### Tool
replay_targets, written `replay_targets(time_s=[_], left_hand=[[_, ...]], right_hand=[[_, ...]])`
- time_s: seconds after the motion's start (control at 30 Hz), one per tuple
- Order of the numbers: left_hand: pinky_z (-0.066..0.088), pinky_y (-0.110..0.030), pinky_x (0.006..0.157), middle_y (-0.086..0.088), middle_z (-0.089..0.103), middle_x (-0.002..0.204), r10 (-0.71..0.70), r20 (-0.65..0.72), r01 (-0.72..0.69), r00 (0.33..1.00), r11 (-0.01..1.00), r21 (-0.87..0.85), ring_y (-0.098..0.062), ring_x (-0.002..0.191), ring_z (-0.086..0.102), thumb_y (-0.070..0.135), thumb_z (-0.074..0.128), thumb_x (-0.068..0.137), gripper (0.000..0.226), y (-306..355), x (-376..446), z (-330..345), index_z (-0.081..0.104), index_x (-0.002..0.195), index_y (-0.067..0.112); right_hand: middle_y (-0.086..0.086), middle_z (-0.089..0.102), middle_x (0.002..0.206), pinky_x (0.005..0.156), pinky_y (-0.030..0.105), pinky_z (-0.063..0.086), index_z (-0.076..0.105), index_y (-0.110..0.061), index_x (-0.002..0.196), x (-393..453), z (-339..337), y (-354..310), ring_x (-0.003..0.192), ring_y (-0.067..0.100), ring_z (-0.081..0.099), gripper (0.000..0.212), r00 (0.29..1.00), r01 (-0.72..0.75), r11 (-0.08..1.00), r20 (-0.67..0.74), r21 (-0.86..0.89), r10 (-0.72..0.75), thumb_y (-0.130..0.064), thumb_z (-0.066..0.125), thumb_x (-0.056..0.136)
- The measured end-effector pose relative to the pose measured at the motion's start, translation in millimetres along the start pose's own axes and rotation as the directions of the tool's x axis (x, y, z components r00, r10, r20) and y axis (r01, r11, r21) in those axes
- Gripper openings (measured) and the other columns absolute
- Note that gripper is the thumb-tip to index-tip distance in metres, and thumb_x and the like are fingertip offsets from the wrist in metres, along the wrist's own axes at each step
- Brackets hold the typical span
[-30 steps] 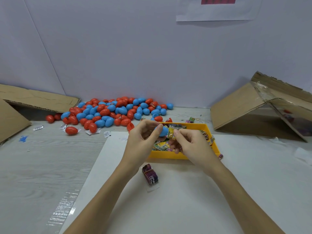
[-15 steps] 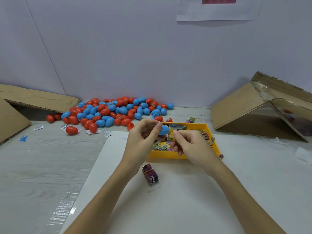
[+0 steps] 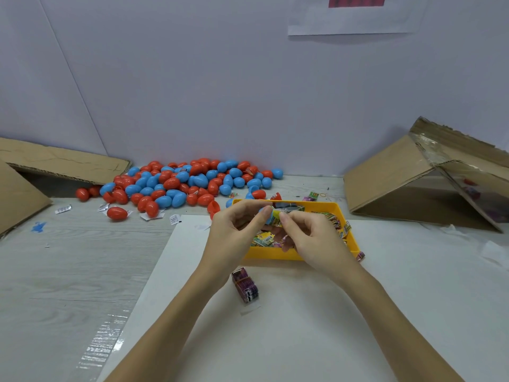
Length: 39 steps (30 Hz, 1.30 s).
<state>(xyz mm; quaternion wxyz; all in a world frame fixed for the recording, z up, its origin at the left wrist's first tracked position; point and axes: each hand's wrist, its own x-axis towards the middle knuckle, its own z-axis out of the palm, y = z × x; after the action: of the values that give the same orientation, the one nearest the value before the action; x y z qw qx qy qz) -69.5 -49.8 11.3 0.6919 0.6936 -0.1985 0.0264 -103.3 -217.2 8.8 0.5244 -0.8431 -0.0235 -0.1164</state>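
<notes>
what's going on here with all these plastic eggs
A person holds a blue egg in both hands just above a yellow tray of small colourful packets. The left hand grips the egg, and the right hand pinches its other end, where a bit of yellow shows; whether the egg is open is hidden. A pile of red and blue eggs lies behind on the table, and a bundle of purple packets sits before the tray.

Before me a tray (image 3: 270,255) holds packets (image 3: 263,239), a bundle (image 3: 245,285) lies nearer me, eggs (image 3: 187,183) heap behind to the left, a box (image 3: 413,183) to the right.
</notes>
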Motion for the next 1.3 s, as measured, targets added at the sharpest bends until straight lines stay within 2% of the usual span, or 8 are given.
replay_targets(time_s=[0.17, 0.4, 0.47, 0.6, 0.73, 1.03, 1.17, 1.3], left_hand=[[0.056, -0.015, 0.078, 0.002, 0.079, 0.099, -0.050, 0.066, 0.052, 0.997, 0.998, -0.030, -0.010, 0.097, 0.075, 0.014, 0.069, 0.095, 0.033, 0, 2, -4, 0.069, 0.128, 0.020], [0.058, -0.019, 0.080, 0.000, 0.077, 0.101, -0.027, 0.038, 0.026, 0.999, 0.999, 0.030, -0.013, 0.095, 0.074, 0.023, 0.071, 0.092, 0.032, -2, 3, -3, 0.072, 0.124, 0.019], [0.060, -0.023, 0.082, -0.001, 0.077, 0.101, -0.031, 0.037, 0.030, 0.999, 0.999, 0.035, -0.015, 0.096, 0.074, 0.023, 0.071, 0.093, 0.033, -4, 3, -2, 0.071, 0.126, 0.016], [0.060, -0.023, 0.084, 0.001, 0.078, 0.100, -0.032, 0.030, 0.031, 0.999, 0.999, 0.035, -0.014, 0.095, 0.074, 0.024, 0.070, 0.094, 0.032, -6, 3, -2, 0.071, 0.126, 0.018], [0.059, -0.022, 0.083, 0.002, 0.078, 0.098, -0.035, 0.037, 0.035, 0.999, 0.999, 0.016, -0.011, 0.093, 0.074, 0.028, 0.069, 0.093, 0.034, -5, 2, -2, 0.071, 0.125, 0.017], [0.061, -0.026, 0.085, 0.004, 0.076, 0.105, 0.001, 0.023, -0.002, 1.000, 0.999, 0.042, -0.013, 0.099, 0.073, 0.019, 0.071, 0.095, 0.031, -6, 2, -2, 0.070, 0.126, 0.020], [0.060, -0.027, 0.086, 0.007, 0.076, 0.106, 0.063, -0.023, -0.062, 0.998, 0.998, 0.027, -0.013, 0.099, 0.074, 0.020, 0.074, 0.092, 0.026, -6, 0, -1, 0.071, 0.118, 0.019], [0.058, -0.024, 0.086, 0.006, 0.069, 0.115, 0.192, -0.004, -0.190, 0.981, 0.970, 0.152, -0.015, 0.099, 0.071, 0.020, 0.078, 0.088, 0.041, -6, -1, 2, 0.069, 0.128, 0.022]], right_hand=[[-0.008, 0.073, 0.080, 0.056, 0.015, 0.048, 0.075, -0.018, 0.101, 0, -1, 0, 0.066, 0.004, 0.071, 0.025, 0.998, -0.007, 1.000, -0.055, -0.007, 0.006, -0.034, 0.056, 0.104], [-0.005, 0.076, 0.094, 0.065, 0.027, 0.063, 0.075, -0.020, 0.106, -1, 1, 0, 0.080, 0.007, 0.076, 0.013, 0.978, 0.033, 0.990, -0.209, 0.138, -0.004, -0.019, 0.074, 0.093], [-0.004, 0.077, 0.095, 0.069, 0.031, 0.064, 0.075, -0.023, 0.104, -1, 1, 0, 0.081, 0.011, 0.077, 0.013, 0.976, 0.039, 0.982, -0.217, 0.186, 0.002, -0.016, 0.075, 0.093], [-0.009, 0.077, 0.091, 0.067, 0.024, 0.062, 0.074, -0.028, 0.101, -1, 3, 0, 0.075, 0.010, 0.076, 0.015, 0.969, 0.074, 0.980, -0.247, 0.186, -0.027, -0.016, 0.075, 0.093], [-0.007, 0.077, 0.095, 0.073, 0.026, 0.063, 0.076, -0.017, 0.109, -1, 3, -1, 0.082, 0.008, 0.076, 0.016, 0.963, 0.084, 0.986, -0.265, 0.145, -0.043, -0.017, 0.074, 0.093], [-0.011, 0.076, 0.099, 0.077, 0.019, 0.060, 0.075, -0.018, 0.115, -4, 4, -6, 0.092, 0.003, 0.073, 0.023, 0.973, 0.062, 0.993, -0.229, 0.096, -0.039, -0.020, 0.075, 0.092], [-0.015, 0.078, 0.091, 0.069, 0.014, 0.057, 0.074, -0.028, 0.100, -6, 5, -8, 0.090, 0.003, 0.075, 0.016, 0.982, -0.009, 0.921, -0.169, 0.390, 0.081, -0.014, 0.075, 0.092], [0.010, 0.079, 0.104, 0.074, 0.023, 0.060, 0.072, -0.004, 0.112, -5, 3, -13, 0.095, 0.019, 0.077, 0.022, 0.962, -0.203, 0.619, 0.037, 0.759, 0.269, -0.008, 0.072, 0.091]])
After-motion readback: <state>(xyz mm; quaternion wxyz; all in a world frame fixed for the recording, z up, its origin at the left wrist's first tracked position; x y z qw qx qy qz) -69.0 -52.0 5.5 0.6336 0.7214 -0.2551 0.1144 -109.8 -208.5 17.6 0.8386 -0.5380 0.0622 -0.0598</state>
